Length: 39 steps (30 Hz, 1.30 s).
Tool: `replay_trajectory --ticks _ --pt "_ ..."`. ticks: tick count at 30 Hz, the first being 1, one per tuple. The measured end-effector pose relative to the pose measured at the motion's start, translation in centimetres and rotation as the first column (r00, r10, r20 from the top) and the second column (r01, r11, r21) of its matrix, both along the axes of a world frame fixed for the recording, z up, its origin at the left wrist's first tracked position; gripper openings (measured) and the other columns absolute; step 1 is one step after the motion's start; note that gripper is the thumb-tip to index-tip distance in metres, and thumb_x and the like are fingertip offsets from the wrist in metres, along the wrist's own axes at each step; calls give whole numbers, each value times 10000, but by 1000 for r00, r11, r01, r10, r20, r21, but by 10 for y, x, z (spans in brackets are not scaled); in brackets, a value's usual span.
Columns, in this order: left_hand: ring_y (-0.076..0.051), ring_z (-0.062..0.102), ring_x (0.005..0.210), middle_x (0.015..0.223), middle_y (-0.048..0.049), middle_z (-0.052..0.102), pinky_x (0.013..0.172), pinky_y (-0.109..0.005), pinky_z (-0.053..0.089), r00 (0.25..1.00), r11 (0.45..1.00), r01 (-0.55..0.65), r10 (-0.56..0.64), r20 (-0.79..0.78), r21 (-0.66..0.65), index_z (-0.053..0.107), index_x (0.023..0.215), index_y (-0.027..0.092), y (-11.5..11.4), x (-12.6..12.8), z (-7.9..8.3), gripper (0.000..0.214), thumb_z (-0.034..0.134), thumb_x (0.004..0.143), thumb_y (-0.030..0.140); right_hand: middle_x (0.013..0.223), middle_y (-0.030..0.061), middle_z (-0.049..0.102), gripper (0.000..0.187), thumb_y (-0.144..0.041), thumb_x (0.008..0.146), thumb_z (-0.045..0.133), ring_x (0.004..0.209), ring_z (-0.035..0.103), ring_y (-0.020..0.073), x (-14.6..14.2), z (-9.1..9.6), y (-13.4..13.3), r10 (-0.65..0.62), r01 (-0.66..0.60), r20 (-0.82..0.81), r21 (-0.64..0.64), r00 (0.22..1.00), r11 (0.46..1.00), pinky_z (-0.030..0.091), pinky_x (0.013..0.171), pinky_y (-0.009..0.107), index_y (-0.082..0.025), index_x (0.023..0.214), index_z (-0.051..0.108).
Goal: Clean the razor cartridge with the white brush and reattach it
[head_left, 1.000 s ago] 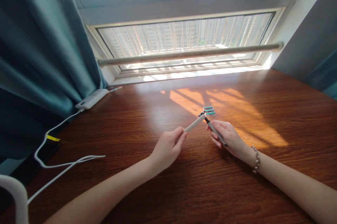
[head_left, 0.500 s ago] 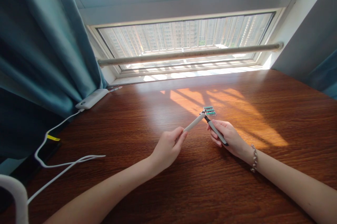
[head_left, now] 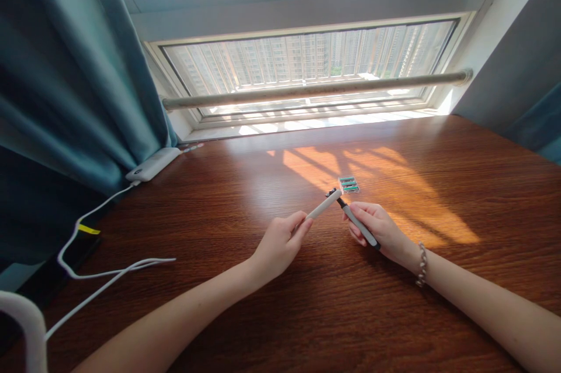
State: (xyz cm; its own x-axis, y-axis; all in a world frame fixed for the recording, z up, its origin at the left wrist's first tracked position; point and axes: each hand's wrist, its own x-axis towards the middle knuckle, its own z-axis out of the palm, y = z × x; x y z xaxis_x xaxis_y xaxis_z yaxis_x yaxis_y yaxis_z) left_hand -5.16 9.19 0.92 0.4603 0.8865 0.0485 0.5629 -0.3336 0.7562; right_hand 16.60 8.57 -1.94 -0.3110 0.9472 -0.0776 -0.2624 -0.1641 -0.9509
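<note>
One hand gripping razor, another gripping stick

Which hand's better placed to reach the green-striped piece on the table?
Likely the right hand: it is nearer the green-striped piece. It grips the grey-handled razor, though; the left hand, farther off, holds the white stick, so neither is free.

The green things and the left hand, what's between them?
In the head view, a pale stick held by the left hand points toward the green things, with the razor's dark head beside its tip.
</note>
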Motion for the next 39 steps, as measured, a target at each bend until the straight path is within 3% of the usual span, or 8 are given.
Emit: replay_trajectory --ticks 8,14,19,25,28,33,36,39 --pt "-86 358 490 508 51 394 503 -218 257 995 997 -72 70 75 17 516 738 163 0 -1 2 310 348 893 374 455 -46 458 279 -394 845 495 363 376 48 0 2 -1 -27 27 15 18 1000 999 274 340 164 -137 741 526" --pt "-81 343 488 514 51 385 499 -217 245 999 998 50 -50 5 24 476 693 164 -3 0 0 302 360 890 362 463 -57 454 256 -380 817 539 362 373 42 -1 3 -2 -50 48 41 44 998 998 270 335 156 -147 716 504" --pt "-86 367 491 514 50 403 505 -221 259 997 998 -58 57 50 29 496 723 165 -1 -1 0 312 342 896 374 485 -76 433 229 -353 771 605 365 366 37 -2 2 1 -145 139 67 82 987 987 288 336 157 -159 738 486" --pt "-88 377 489 508 49 418 507 -225 270 999 999 40 -40 27 1 528 748 161 -3 0 1 311 356 891 377 538 -74 439 217 -320 746 640 382 361 29 -1 -1 1 -156 138 115 151 981 979 280 343 163 -154 774 503" --pt "-87 384 482 499 49 425 506 -225 283 997 999 -46 46 67 -10 522 737 161 -1 -1 2 318 355 889 386 549 -74 435 220 -313 743 644 388 358 28 -1 -1 1 -170 149 116 165 979 975 270 348 166 -158 753 489" --pt "-86 379 438 458 56 425 468 -215 296 969 985 -102 130 208 -140 529 810 165 5 -3 0 310 361 878 417 565 -74 435 233 -329 743 640 383 352 35 0 1 1 -186 160 143 176 972 971 257 352 182 -175 749 465" --pt "-74 356 426 462 53 426 432 -199 276 932 964 -72 156 328 -254 524 817 155 5 -1 0 316 377 866 431 608 -58 456 229 -339 740 639 426 380 46 0 2 -1 -203 150 237 224 950 963 276 386 192 -179 763 477" --pt "-55 295 387 437 71 379 386 -182 230 874 909 -1 203 441 -416 509 823 149 4 2 2 309 436 835 449 670 -33 487 212 -338 741 636 545 463 81 -2 4 -6 -236 126 348 309 907 943 342 475 208 -185 774 493"
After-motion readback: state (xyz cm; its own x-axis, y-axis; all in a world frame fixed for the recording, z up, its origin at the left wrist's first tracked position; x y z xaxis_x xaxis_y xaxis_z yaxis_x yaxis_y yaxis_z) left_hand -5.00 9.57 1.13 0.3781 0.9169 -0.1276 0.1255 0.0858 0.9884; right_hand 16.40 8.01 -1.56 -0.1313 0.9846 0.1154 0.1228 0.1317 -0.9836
